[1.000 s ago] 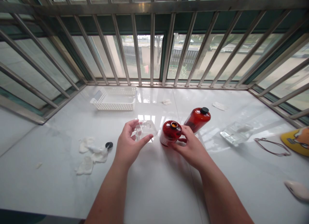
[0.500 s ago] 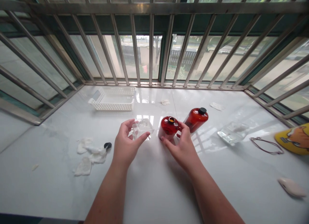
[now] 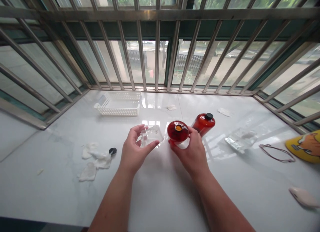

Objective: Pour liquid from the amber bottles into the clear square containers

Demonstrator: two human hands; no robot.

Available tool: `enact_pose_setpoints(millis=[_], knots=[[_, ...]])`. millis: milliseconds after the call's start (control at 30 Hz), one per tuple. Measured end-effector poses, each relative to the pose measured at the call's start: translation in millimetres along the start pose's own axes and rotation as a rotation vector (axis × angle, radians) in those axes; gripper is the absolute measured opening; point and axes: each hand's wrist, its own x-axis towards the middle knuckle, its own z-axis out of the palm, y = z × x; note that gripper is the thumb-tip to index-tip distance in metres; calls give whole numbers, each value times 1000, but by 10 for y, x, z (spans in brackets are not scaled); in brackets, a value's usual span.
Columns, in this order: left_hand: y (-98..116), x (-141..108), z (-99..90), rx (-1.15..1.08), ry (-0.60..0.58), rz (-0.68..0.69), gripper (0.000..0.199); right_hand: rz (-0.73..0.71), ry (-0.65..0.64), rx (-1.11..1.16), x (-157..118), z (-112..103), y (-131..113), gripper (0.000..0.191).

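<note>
L hand (image 3: pixel 135 148) and R hand (image 3: pixel 191 152) apart, each on its own item, w/ a small gap between them. L fingers and thumb wrap the near corner of a clear plastic box (image 3: pixel 151 136), apparently to steady it; box sits flat or nearly so, long side running roughly L-R, bottom edge near counter, can't tell if it's lifted. R hand cups lower body of uncapped red bottle (image 3: pixel 178 131) from the near side, fingers around it, so the open mouth stays free, prob why grip is low. Bottle's long axis is near upright, mouth up and tipped slightly toward viewer, orange inside neck visible. Can't tell if its base touches white counter (image 3: pixel 50 195). Bottle just beside box, not clearly touching.

Behind R hand, 2nd red bottle (image 3: pixel 203 123) w/ black cap leans away, neck pointing up-R. L of hands, black cap (image 3: pixel 112 151) lies by crumpled tissues (image 3: pixel 95 160). Further back, white plastic basket (image 3: pixel 117 105) near window bars (image 3: pixel 157 42). To R, clear glass dish (image 3: pixel 241 139), thin wire loop (image 3: pixel 276 153), yellow cartoon pad (image 3: pixel 303 147), and white scrap (image 3: pixel 303 197).
</note>
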Motion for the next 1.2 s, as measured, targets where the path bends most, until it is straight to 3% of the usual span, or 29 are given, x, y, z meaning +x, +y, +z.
enact_pose_setpoints(millis=[100,233,400,567,867,1200], knots=[[-5,-2,-10,-26,-43,8,78,-169,134,-44,22,-101,-40,75],[32,-30,-4,-46,-77,14,77,-368,151,-148,95,-298,-115,73],[73,-57,-1,-93,-161,3,78,-519,161,-263,196,-531,-225,71],[52,-60,-7,-92,-217,-19,80,-575,99,-326,249,-597,-198,69],[83,-77,-10,-42,-278,-55,79,-597,120,-367,259,-613,-181,79],[41,-76,-27,8,-333,-55,76,-659,144,-421,279,-640,-147,67]])
